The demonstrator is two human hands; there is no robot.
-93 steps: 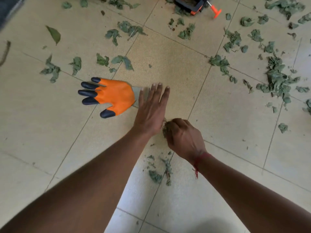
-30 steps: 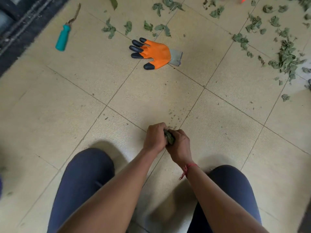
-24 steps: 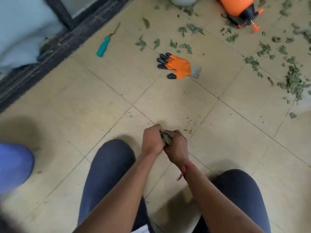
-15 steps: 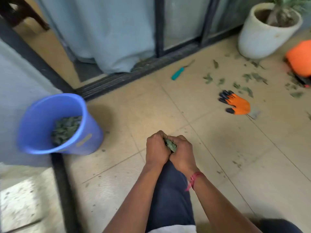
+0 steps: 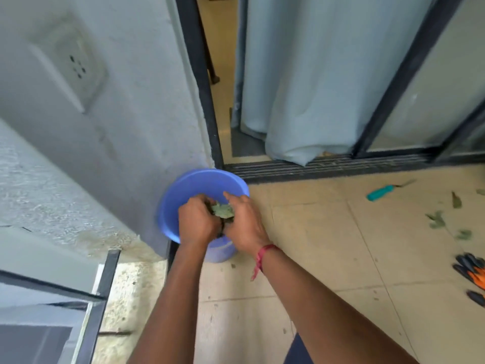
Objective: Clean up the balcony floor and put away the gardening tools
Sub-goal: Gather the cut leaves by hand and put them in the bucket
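Observation:
A clump of green leaf scraps (image 5: 222, 210) sits between my two hands, right over the mouth of the blue bucket (image 5: 183, 190). My left hand (image 5: 198, 223) grips the clump with curled fingers. Against the clump's right side lies my right hand (image 5: 245, 224), its fingers looking straighter. The bucket stands on the tiled floor against the wall corner, and my hands hide most of its inside. At the right edge lies an orange glove with black fingertips (image 5: 475, 278). A teal-handled tool (image 5: 380, 193) lies near the door track.
The sliding door track (image 5: 328, 168) and a pale curtain (image 5: 315, 88) run behind the bucket. A white wall with a socket fills the left. A dark metal frame (image 5: 102, 287) stands at lower left. Loose leaves (image 5: 438, 222) lie on the tiles at right.
I have turned left from the littered tiles toward the wall, and both hands have carried the gathered leaves from in front of my knees to above the blue bucket. My right fingers have loosened.

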